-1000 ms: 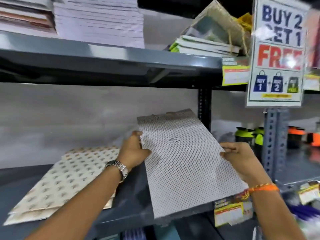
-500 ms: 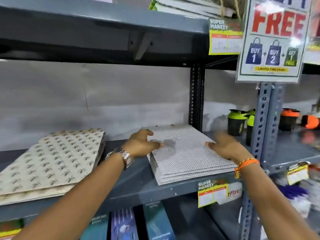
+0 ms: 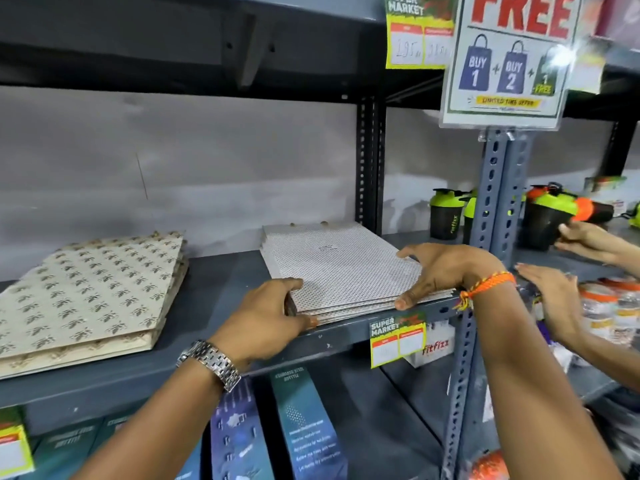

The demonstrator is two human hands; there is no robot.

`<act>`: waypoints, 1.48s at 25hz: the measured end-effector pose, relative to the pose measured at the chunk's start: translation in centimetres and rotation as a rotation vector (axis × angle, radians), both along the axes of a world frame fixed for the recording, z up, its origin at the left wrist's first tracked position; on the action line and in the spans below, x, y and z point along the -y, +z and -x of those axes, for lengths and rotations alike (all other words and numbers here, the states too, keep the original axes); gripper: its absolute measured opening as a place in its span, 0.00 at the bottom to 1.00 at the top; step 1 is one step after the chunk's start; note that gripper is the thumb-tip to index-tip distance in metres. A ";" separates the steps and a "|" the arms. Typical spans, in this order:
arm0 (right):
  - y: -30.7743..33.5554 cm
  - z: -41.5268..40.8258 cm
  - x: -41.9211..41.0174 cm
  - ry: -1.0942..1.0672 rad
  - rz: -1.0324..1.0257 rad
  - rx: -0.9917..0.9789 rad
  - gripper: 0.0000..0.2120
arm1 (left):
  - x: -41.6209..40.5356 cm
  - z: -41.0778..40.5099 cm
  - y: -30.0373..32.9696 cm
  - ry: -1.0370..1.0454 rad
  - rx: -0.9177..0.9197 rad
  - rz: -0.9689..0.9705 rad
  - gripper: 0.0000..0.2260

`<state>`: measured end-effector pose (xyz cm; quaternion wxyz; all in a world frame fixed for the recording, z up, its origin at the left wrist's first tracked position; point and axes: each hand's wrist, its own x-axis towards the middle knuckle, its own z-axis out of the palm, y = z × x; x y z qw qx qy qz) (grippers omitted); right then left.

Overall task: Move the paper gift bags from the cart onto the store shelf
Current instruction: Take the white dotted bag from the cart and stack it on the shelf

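A flat stack of white dotted paper gift bags (image 3: 343, 268) lies on the grey store shelf (image 3: 221, 289), near its front edge. My left hand (image 3: 266, 317) wraps the stack's front left corner, thumb against the front edge. My right hand (image 3: 446, 271) lies over the front right corner, with fingers on top and thumb pressed to the edge. A second stack of beige leaf-patterned gift bags (image 3: 90, 289) rests on the same shelf to the left. The cart is out of view.
A perforated grey upright post (image 3: 491, 202) stands just right of the stack, with a "FREE" offer sign (image 3: 505, 64) hanging above. Another person's hands (image 3: 554, 306) reach in at the right, one holding a shaker bottle (image 3: 550, 216). Boxed bottles (image 3: 304, 427) fill the shelf below.
The dotted bags went from tilted in my hands to lying flat on the shelf. My hands have slid to the stack's front corners. Another person's hands have come in at the right.
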<state>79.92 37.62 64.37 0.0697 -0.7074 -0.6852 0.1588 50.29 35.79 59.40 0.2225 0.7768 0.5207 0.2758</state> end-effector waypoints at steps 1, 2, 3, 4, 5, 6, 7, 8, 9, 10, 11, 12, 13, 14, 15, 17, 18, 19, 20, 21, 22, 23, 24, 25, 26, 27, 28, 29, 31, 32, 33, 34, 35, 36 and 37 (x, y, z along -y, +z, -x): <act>0.3 -0.1 -0.1 0.005 0.014 0.001 0.69 | 0.0 -0.1 -0.1 0.005 0.003 -0.002 0.32; 0.6 -0.2 -0.1 0.012 0.023 0.006 0.68 | 0.0 -0.3 -0.2 0.008 -0.001 -0.007 0.31; 0.7 -0.3 -0.2 0.018 0.027 0.021 0.66 | 0.1 -0.5 -0.3 0.009 -0.005 -0.011 0.31; 0.7 -0.3 -0.4 0.024 0.028 0.034 0.65 | 0.2 -0.6 -0.5 0.011 -0.006 -0.014 0.30; 0.8 -0.3 -0.5 0.027 0.030 0.042 0.64 | 0.3 -0.7 -0.6 0.015 -0.006 -0.020 0.29; 0.7 -0.3 -0.7 0.029 0.027 0.049 0.63 | 0.4 -0.7 -0.8 0.021 -0.006 -0.028 0.28; 0.7 -0.3 -0.8 0.028 0.022 0.057 0.61 | 0.5 -0.7 -0.9 0.026 -0.010 -0.038 0.27; 0.7 -0.2 -0.9 0.023 0.016 0.068 0.58 | 0.5 -0.8 -0.9 0.028 -0.018 -0.048 0.27; 0.7 -0.1 -1.0 0.020 0.011 0.081 0.55 | 0.6 -0.8 -0.9 0.028 -0.025 -0.056 0.27; 0.7 0.0 -1.1 0.021 0.007 0.093 0.53 | 0.7 -0.8 -1.0 0.027 -0.031 -0.059 0.26; 0.7 0.1 -1.1 0.022 0.005 0.102 0.53 | 0.7 -0.9 -1.1 0.027 -0.033 -0.062 0.26; 0.7 0.1 -1.2 0.021 0.005 0.106 0.52 | 0.8 -0.9 -1.1 0.027 -0.033 -0.066 0.26; 0.7 0.1 -1.1 0.016 0.009 0.103 0.52 | 0.8 -0.9 -1.1 0.025 -0.034 -0.066 0.26; 0.6 0.1 -1.2 0.014 0.014 0.098 0.51 | 0.7 -0.9 -1.1 0.022 -0.031 -0.060 0.26; 0.5 0.0 -1.2 0.013 0.016 0.093 0.51 | 0.6 -0.8 -1.1 0.020 -0.029 -0.053 0.26; 0.4 -0.1 -1.3 0.013 0.010 0.078 0.51 | 0.3 -0.7 -1.1 0.022 -0.039 -0.055 0.26; 0.4 -0.2 -1.3 0.015 0.008 0.068 0.50 | 0.3 -0.7 -1.1 0.024 -0.047 -0.064 0.26; 0.3 -0.2 -1.3 0.016 0.010 0.061 0.50 | 0.3 -0.7 -1.1 0.026 -0.053 -0.075 0.26; 0.2 -0.2 -1.3 0.017 0.014 0.059 0.50 | 0.4 -0.7 -1.1 0.023 -0.059 -0.086 0.26; 0.2 -0.3 -1.2 0.016 0.020 0.056 0.50 | 0.5 -0.7 -0.9 0.013 -0.067 -0.093 0.26; 0.3 -0.3 -1.1 0.014 0.026 0.054 0.50 | 0.6 -0.5 -0.7 -0.005 -0.072 -0.092 0.27; 0.5 -0.2 -0.8 0.009 0.029 0.046 0.50 | 0.8 0.0 -0.5 -0.036 -0.073 -0.084 0.27; 0.7 -0.3 -0.5 0.007 0.024 0.032 0.50 | 1.2 0.7 -0.2 -0.067 -0.072 -0.088 0.27; 0.9 -0.2 -0.1 0.015 0.000 0.014 0.50 | 1.6 1.9 0.0 -0.082 -0.065 -0.116 0.28; 1.1 0.0 0.4 0.032 -0.056 0.001 0.51 | 2.0 3.6 0.2 -0.076 -0.044 -0.161 0.28; 1.3 0.6 0.9 0.060 -0.133 -0.012 0.54 | 2.5 5.9 0.3 -0.052 -0.007 -0.212 0.28; 1.6 2.1 1.2 0.097 -0.209 -0.027 0.57 | 3.1 8.8 0.5 -0.009 0.036 -0.260 0.28; 1.6 3.8 1.7 0.116 -0.277 -0.037 0.61 | 3.5 11.5 0.6 0.033 0.077 -0.300 0.27; 1.2 8.6 2.2 0.199 -0.390 -0.029 0.62 | 4.1 17.2 0.9 0.159 0.115 -0.341 0.27; 0.7 11.8 2.2 0.271 -0.426 -0.039 0.59 | 4.5 20.3 1.2 0.234 0.107 -0.344 0.27; -0.1 14.6 2.4 0.341 -0.436 -0.067 0.56 | 4.5 23.0 1.2 0.293 0.086 -0.345 0.29; -0.9 17.5 2.4 0.420 -0.423 -0.110 0.54 | 4.4 25.5 1.2 0.348 0.045 -0.349 0.30; -1.7 20.6 2.4 0.495 -0.403 -0.157 0.51 | 4.3 27.9 1.1 0.396 -0.010 -0.340 0.32; -2.4 23.4 2.4 0.547 -0.392 -0.196 0.49 | 4.3 29.8 1.0 0.428 -0.053 -0.296 0.33; -3.1 25.6 2.4 0.572 -0.385 -0.232 0.48 | 4.1 30.9 0.8 0.422 -0.065 -0.228 0.35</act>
